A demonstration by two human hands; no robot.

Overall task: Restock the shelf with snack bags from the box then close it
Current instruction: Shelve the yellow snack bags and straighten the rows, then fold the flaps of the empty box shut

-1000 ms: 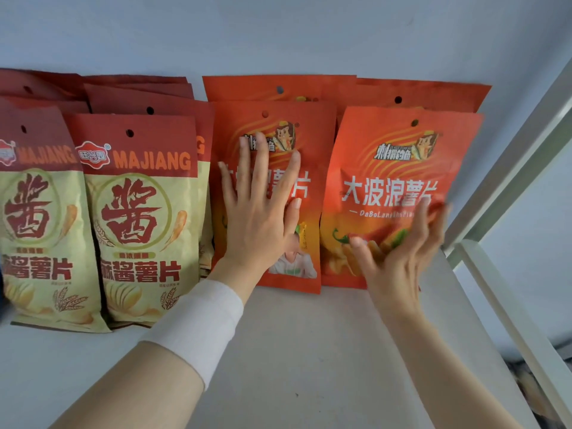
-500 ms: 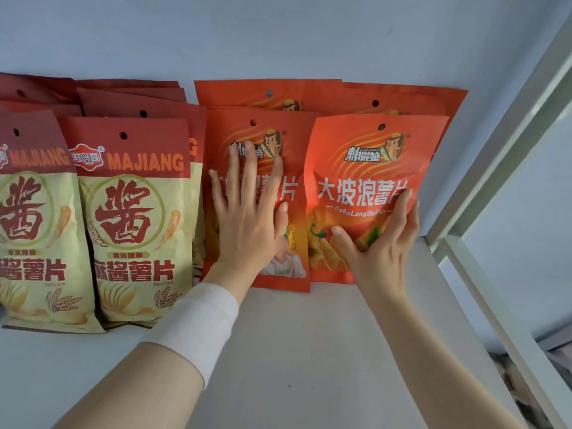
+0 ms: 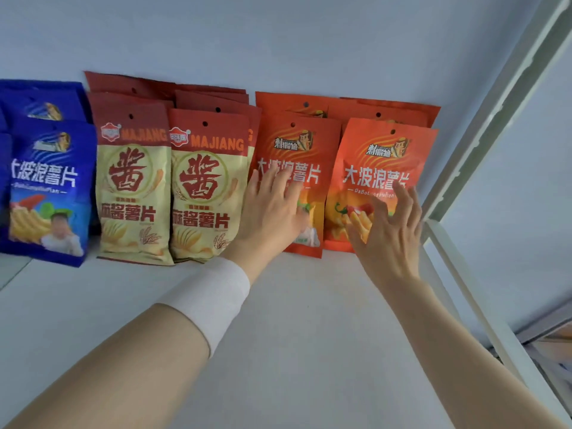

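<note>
Squaring up the front row seemed the step in hand: the left hand [image 3: 272, 212] lay flat, fingers straight, on the orange bag [image 3: 301, 144] just right of the MAJIANG bags [image 3: 204, 187], while the right hand [image 3: 390, 233], fingers spread and holding nothing, was at the outer orange bag [image 3: 383, 162] farther right of them. With the box out of view, the next move probably called for turning to it.

I see a white shelf [image 3: 294, 335] carrying upright rows several deep, side by side: blue snack bags [image 3: 46, 193] left, red-and-cream snack bags [image 3: 173, 193] middle, orange snack bags [image 3: 380, 162] right.
</note>
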